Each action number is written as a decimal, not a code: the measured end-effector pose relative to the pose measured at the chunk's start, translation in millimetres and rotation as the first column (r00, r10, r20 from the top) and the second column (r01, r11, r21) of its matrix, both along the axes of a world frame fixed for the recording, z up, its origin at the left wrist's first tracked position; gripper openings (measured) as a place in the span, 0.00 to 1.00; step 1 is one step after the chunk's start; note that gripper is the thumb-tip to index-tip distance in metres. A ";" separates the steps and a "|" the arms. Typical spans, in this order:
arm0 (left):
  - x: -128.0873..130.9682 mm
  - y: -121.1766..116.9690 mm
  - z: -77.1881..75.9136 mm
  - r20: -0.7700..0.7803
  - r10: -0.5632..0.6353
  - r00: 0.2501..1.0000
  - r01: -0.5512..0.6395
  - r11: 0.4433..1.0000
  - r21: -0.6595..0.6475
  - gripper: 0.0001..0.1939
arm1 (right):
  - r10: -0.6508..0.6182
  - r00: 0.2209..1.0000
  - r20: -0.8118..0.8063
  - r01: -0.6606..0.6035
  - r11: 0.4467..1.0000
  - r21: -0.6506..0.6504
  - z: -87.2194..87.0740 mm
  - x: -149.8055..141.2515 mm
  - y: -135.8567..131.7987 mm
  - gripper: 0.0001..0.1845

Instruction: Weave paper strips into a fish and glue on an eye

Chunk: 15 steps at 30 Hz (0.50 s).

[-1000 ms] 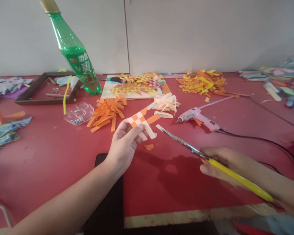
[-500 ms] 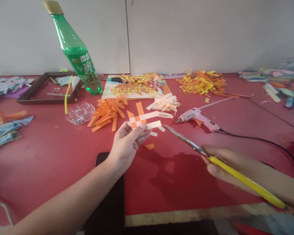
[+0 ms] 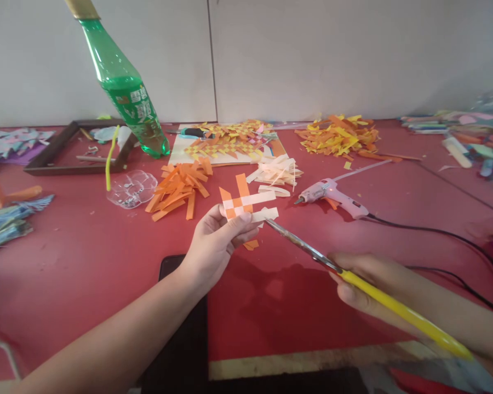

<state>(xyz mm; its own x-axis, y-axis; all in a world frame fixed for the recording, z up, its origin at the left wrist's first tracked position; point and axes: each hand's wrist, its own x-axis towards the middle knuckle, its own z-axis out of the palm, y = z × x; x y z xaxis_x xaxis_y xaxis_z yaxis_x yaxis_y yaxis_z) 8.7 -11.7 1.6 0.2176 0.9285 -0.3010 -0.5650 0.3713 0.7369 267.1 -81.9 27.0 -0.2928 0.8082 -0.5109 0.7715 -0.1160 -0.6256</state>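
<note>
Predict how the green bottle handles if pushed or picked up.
The green bottle would probably tip if pushed near its gold cap, being tall and narrow. Expect noticeable weight, mostly low down, since liquid fills roughly the lower half. Its wall looks smooth and glossy, so a loose grip might slip.

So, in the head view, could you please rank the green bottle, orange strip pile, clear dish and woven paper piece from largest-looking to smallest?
1. Green bottle
2. Orange strip pile
3. Clear dish and woven paper piece: too alike to rank, and the held piece may be nearer the camera.
</note>
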 end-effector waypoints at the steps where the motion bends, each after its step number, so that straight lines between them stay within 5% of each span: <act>1: 0.0 -0.2 0.3 0.002 -0.005 1.000 0.005 1.000 0.000 0.09 | 0.001 1.000 -0.007 -0.002 1.000 -0.026 1.3 -1.6 0.4 0.28; 15: -1.2 -2.8 -0.5 -0.118 -0.032 0.993 0.038 0.998 0.052 0.10 | -0.095 0.994 -0.059 0.097 0.994 0.040 0.2 -8.2 4.2 0.30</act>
